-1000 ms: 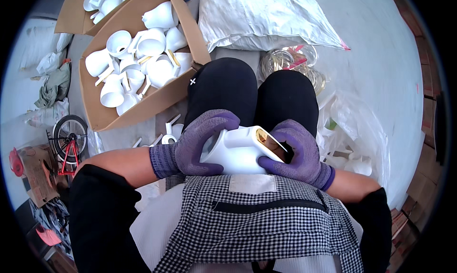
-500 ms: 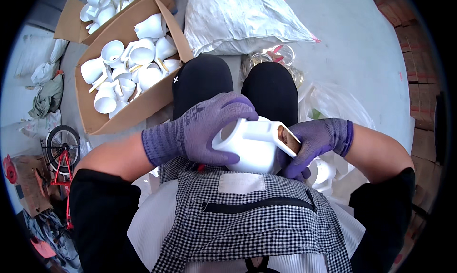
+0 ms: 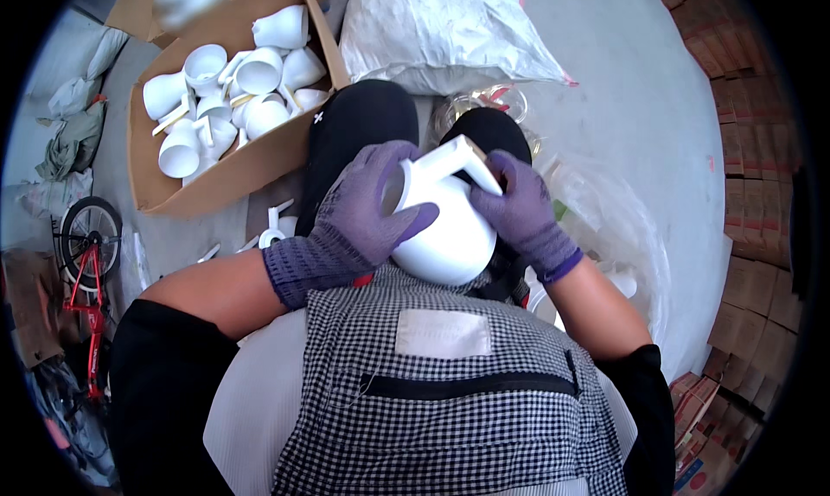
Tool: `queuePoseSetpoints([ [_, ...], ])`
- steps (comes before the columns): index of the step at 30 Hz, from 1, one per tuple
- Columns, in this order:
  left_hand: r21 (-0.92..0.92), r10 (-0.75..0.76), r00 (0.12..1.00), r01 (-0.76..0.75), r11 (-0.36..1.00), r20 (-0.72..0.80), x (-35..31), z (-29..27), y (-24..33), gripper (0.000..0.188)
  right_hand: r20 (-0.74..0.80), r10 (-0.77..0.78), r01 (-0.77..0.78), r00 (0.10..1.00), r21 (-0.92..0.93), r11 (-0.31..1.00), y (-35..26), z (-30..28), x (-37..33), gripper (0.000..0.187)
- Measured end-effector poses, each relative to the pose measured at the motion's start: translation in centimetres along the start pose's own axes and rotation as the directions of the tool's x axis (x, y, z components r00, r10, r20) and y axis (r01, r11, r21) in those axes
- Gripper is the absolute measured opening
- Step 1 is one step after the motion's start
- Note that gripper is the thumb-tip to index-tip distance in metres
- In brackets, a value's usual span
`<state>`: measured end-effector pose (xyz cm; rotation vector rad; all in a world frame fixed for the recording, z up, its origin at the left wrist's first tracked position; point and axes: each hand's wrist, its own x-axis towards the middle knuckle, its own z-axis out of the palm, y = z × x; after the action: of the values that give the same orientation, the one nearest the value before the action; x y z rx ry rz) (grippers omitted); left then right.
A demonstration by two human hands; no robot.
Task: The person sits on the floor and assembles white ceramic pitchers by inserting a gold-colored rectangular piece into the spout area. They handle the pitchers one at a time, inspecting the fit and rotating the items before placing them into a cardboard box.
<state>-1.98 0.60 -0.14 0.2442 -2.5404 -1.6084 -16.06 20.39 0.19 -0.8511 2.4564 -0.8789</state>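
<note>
Between the fingers of both gloved hands in the head view, a white jug [image 3: 450,232] is held tilted above the lap, its mouth facing the left hand [image 3: 367,202]. The left fingers grasp the jug near its rim, the thumb lying along its side; whether any fingertips reach inside the mouth is hard to tell, as the glove covers most of it. The fingers of the right hand [image 3: 519,202] pinch the free end of the angular handle [image 3: 441,161]. The step in hand appears to be steadying the body while handling the handle; the next move, in my judgement, calls for a firm left hold while the right fingers guide that end gently. Beyond the left fingers, to their left, stands a carton [image 3: 259,163] of white vessels [image 3: 259,70]; ahead of both hands lies a sack [image 3: 441,38]; right of the right fingers spreads a clear plastic bag [image 3: 618,211].
</note>
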Motion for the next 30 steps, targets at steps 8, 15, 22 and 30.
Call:
queuePoseSetpoints([
  [8,-0.040,0.087,0.967,-0.080,0.996,0.241,4.2,-0.8,-0.7,0.072,0.202,0.114,-0.173,0.973,0.304,0.937,3.1,-1.5,0.4,0.035],
  [15,-0.081,0.569,0.696,-0.600,0.796,0.438,4.7,-2.6,2.1,0.065,0.923,-0.086,-0.524,0.374,0.287,0.802,-1.2,-8.7,-2.2,0.024],
  [22,-0.129,0.423,0.866,-0.403,0.906,0.266,2.1,-1.2,-1.0,0.062,0.382,-0.017,-0.071,0.924,0.216,0.974,-2.6,-5.1,-4.7,0.035],
  [30,-0.034,0.027,0.994,-0.023,0.999,0.104,0.6,-0.3,-0.2,0.060,0.138,0.073,-0.084,0.988,0.076,0.994,-0.6,-1.6,-1.8,0.036],
])
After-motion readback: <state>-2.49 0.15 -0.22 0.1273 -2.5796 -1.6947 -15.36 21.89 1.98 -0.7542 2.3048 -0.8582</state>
